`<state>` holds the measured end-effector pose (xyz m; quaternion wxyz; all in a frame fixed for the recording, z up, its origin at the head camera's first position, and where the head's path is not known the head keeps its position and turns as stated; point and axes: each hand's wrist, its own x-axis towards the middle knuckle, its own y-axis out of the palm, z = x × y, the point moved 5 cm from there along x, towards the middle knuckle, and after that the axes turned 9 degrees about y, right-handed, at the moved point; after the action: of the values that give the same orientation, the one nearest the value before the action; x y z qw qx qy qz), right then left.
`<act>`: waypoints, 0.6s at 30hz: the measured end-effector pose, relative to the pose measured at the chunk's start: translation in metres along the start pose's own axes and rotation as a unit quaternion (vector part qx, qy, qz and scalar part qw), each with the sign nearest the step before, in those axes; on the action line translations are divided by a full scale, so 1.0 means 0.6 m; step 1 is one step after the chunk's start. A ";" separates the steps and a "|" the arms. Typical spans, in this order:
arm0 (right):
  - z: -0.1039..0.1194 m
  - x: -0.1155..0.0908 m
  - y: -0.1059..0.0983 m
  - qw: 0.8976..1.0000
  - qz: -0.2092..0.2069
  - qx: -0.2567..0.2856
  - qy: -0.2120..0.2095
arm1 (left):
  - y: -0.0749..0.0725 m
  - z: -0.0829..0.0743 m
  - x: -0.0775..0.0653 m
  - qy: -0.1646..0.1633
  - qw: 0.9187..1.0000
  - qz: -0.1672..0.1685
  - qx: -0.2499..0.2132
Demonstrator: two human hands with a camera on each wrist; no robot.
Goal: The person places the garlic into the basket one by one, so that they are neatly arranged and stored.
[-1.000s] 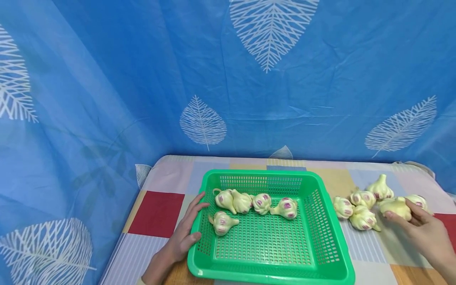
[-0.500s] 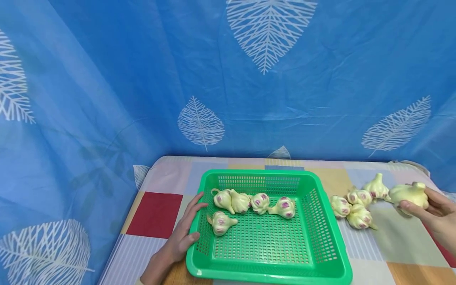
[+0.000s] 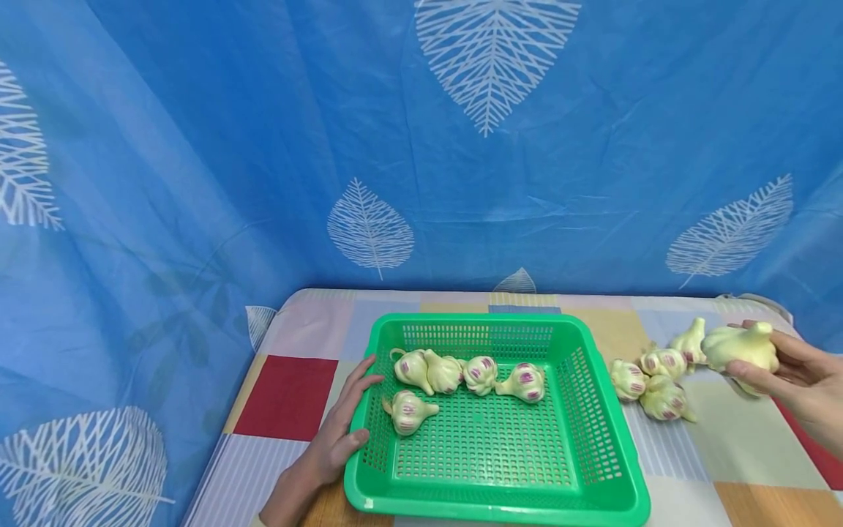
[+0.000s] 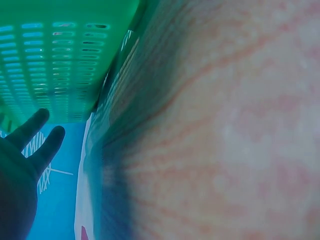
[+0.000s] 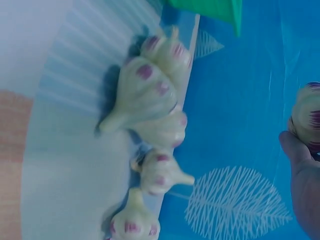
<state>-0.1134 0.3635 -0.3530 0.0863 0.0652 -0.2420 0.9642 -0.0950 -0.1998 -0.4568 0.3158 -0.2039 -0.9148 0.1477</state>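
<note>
My right hand (image 3: 806,380) holds a pale garlic bulb (image 3: 737,348) between thumb and fingers, its stem pointing up. In the right wrist view, this held bulb (image 5: 307,117) shows purple streaks. Several more garlic bulbs (image 3: 664,399) lie grouped on the table just left of that hand, and one is mostly hidden behind the held bulb. My left hand (image 3: 336,435) rests against the left side of a green plastic basket (image 3: 612,432), fingers extended at the rim. Inside the basket, several garlic bulbs (image 3: 527,383) form a row along the back, with one bulb (image 3: 410,412) in front at the left.
A patchwork-patterned cloth (image 3: 286,395) covers most of the table, with bare wood showing near the front. Behind and to the left hangs a blue curtain (image 3: 276,183) with white leaf prints.
My right hand has lifted the garlic bulb from beside the group, moving it right and up, then slightly back left. The left hand and basket stay in place.
</note>
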 end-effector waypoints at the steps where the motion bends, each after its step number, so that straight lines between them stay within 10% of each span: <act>1: 0.002 -0.001 0.004 1.000 0.009 -0.005 0.017 | 0.000 0.000 0.000 -0.001 1.000 0.000 -0.001; 10: 0.030 -0.010 0.061 0.985 0.087 -0.122 0.086 | -0.001 -0.001 0.001 0.000 1.000 0.001 0.000; 18: 0.071 -0.008 0.135 0.976 0.190 -0.079 0.075 | -0.001 0.003 -0.002 -0.002 1.000 -0.001 0.004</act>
<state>-0.1212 0.2722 -0.3536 -0.0754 -0.0613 -0.3182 0.9430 -0.0951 -0.2011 -0.4584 0.3154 -0.2012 -0.9150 0.1511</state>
